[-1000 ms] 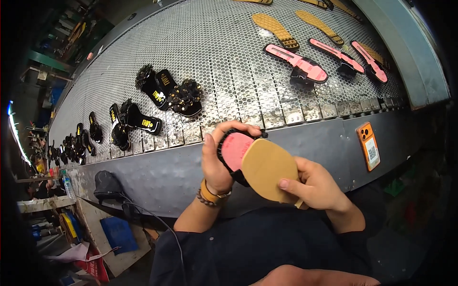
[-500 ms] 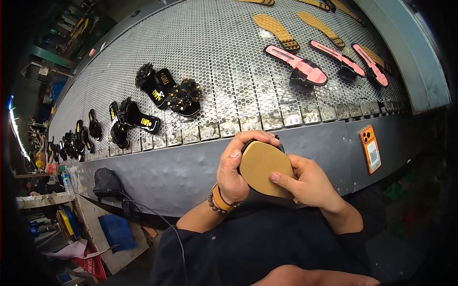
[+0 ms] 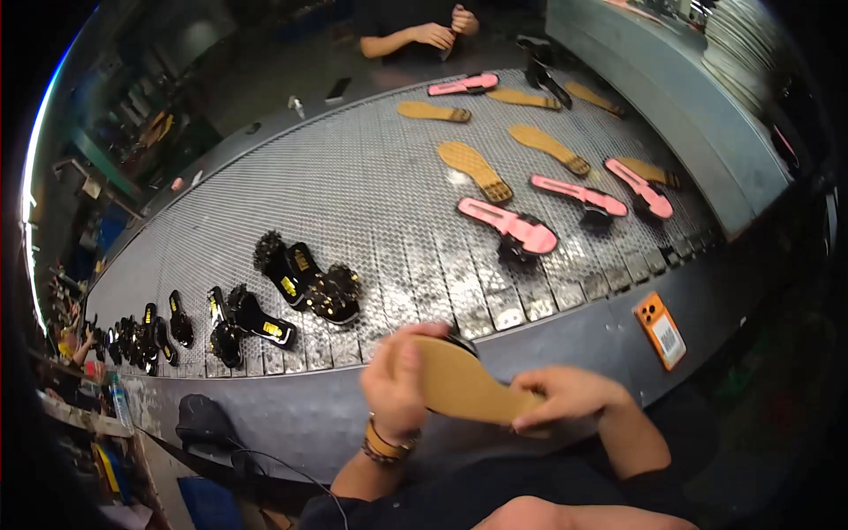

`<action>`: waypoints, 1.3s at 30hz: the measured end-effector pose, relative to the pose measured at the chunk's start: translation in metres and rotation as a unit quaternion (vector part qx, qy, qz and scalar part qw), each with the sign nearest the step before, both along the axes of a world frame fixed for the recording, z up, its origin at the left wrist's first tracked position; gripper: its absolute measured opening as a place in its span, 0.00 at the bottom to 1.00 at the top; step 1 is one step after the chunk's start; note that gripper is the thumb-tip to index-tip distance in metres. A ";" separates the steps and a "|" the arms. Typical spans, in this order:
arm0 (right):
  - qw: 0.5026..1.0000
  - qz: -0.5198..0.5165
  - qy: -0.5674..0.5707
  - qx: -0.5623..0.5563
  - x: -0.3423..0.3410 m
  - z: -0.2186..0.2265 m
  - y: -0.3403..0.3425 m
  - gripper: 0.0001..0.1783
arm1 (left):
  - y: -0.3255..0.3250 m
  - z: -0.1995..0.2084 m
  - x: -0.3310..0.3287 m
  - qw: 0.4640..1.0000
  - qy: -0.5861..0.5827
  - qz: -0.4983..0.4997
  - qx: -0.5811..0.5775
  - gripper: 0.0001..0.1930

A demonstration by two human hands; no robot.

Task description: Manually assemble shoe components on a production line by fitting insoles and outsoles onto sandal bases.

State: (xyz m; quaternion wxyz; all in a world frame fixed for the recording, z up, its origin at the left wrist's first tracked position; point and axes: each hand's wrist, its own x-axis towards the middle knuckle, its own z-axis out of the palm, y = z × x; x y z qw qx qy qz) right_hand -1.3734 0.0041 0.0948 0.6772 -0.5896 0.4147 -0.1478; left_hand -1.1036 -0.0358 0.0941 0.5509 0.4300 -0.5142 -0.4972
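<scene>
Between my hands, above the front edge of the conveyor, is a slide sandal (image 3: 464,384) with its smooth tan sole facing me. My left hand (image 3: 393,380) is closed around its broad toe end, the thumb lying on the sole. My right hand (image 3: 565,395) pinches the narrow heel end, thumb and fingers on either side. A bit of dark upper shows behind the toe end; the rest of the upper is hidden. Farther off on the mesh, nearest to my hands, lies a pink-soled piece with a black upper (image 3: 517,228).
On the conveyor mesh (image 3: 389,212) lie tan outsoles (image 3: 477,170) and more pink-bottomed uppers (image 3: 579,194) at right. Black decorated slides (image 3: 305,278) line the left. An orange phone (image 3: 661,331) rests on the metal ledge. Across the belt are a co-worker's hands (image 3: 446,31). A machine housing (image 3: 654,106) borders the right.
The view has tilted up, bringing the belt's far side and a co-worker into sight. The sandal is turned to show its whole length; my right hand has shifted from the forefoot to the heel.
</scene>
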 end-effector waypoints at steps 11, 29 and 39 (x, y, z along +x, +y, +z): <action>0.762 -0.548 -0.087 -0.334 0.005 0.065 0.021 0.23 | 0.017 -0.022 -0.032 0.947 0.007 -0.264 0.183 0.26; 0.769 -0.198 0.308 -0.523 0.060 0.050 0.049 0.33 | 0.020 -0.032 -0.068 0.904 0.353 -0.104 0.217 0.13; 0.844 -0.200 0.295 -0.401 0.052 0.037 0.035 0.37 | 0.011 -0.039 -0.072 0.888 0.398 -0.141 0.181 0.21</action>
